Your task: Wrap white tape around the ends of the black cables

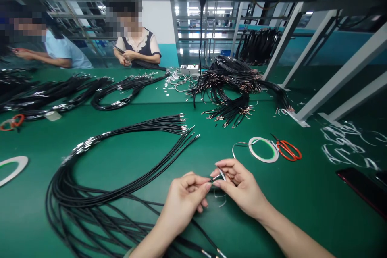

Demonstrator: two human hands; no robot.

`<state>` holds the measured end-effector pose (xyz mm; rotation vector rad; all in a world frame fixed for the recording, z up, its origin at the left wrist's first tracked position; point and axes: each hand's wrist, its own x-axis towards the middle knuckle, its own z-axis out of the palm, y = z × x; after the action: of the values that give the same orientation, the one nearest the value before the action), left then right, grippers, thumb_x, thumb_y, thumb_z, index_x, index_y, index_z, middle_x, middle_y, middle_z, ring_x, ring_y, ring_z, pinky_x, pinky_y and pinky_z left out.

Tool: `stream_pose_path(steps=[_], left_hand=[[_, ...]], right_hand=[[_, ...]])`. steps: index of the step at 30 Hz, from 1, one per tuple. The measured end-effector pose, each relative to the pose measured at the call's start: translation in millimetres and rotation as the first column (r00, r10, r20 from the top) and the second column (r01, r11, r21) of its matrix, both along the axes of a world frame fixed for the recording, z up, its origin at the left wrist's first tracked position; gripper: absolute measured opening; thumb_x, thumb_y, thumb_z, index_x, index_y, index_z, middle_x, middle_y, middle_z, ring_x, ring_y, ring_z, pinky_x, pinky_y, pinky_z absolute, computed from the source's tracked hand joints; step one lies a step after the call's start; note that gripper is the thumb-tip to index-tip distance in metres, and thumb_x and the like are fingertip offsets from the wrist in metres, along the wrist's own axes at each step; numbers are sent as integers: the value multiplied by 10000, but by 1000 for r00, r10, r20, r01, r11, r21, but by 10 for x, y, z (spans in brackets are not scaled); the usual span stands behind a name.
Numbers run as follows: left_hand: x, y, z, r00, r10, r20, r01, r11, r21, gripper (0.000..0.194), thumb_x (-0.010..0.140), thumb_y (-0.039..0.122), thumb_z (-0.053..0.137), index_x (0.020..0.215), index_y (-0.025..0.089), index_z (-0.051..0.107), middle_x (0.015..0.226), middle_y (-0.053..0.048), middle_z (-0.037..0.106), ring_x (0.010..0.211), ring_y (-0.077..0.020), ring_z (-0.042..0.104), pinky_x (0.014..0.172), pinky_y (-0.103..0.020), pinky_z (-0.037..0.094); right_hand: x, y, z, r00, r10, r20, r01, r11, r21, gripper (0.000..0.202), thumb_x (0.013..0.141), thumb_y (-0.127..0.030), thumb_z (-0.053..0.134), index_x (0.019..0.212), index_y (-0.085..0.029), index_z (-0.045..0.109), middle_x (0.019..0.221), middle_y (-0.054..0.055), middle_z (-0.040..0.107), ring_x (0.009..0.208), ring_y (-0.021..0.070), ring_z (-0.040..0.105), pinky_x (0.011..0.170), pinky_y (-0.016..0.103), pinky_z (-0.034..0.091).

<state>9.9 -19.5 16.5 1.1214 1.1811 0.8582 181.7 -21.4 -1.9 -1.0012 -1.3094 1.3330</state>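
Observation:
My left hand (187, 197) pinches a black cable near its end, low in the middle of the view. Close beside it, my right hand (238, 181) pinches a thin white strip (223, 174) at the cable's tip. A loose piece of white strip hangs below the fingers. To the left, a large looped bundle of black cables (65, 193) lies on the green table (121, 157), its metal-tipped ends pointing right. Beyond my right hand are a white tape roll (263, 150) and orange-handled scissors (289, 150).
More black cable bundles (229, 74) lie along the table's back and left. Grey metal legs (341, 82) stand at the right, near white strip scraps (344, 141) and a dark phone (364, 191). Two people (139, 48) sit across the table; one holds cables.

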Motion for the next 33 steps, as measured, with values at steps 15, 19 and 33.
stream_pose_path(steps=[15, 19, 33], left_hand=[[-48, 29, 0, 974, -201, 102, 216, 962, -167, 317, 775, 411, 646, 678, 111, 620, 450, -14, 625, 353, -62, 504, 392, -143, 355], [-77, 23, -5, 969, -215, 125, 234, 958, -165, 317, 796, 402, 629, 680, 108, 622, 450, -13, 621, 354, -55, 501, 394, -135, 346], [-118, -56, -45, 863, -505, 17, 504, 857, -104, 147, 677, 233, 724, 808, 179, 763, 794, -29, 666, 648, -104, 563, 607, -202, 439]], right_hand=[[29, 17, 3, 977, 62, -202, -84, 992, -99, 385, 760, -134, 707, 1071, -241, 506, 878, 2, 680, 757, 123, 610, 677, 259, 469], [10, 33, -14, 971, 45, -235, -71, 992, -101, 456, 714, -132, 753, 1079, -239, 501, 909, 14, 682, 763, 125, 621, 675, 256, 484], [84, 66, 79, 987, 75, -139, -92, 989, -115, 276, 868, -279, 596, 1116, -216, 492, 901, 35, 658, 476, 43, 386, 427, 166, 336]])
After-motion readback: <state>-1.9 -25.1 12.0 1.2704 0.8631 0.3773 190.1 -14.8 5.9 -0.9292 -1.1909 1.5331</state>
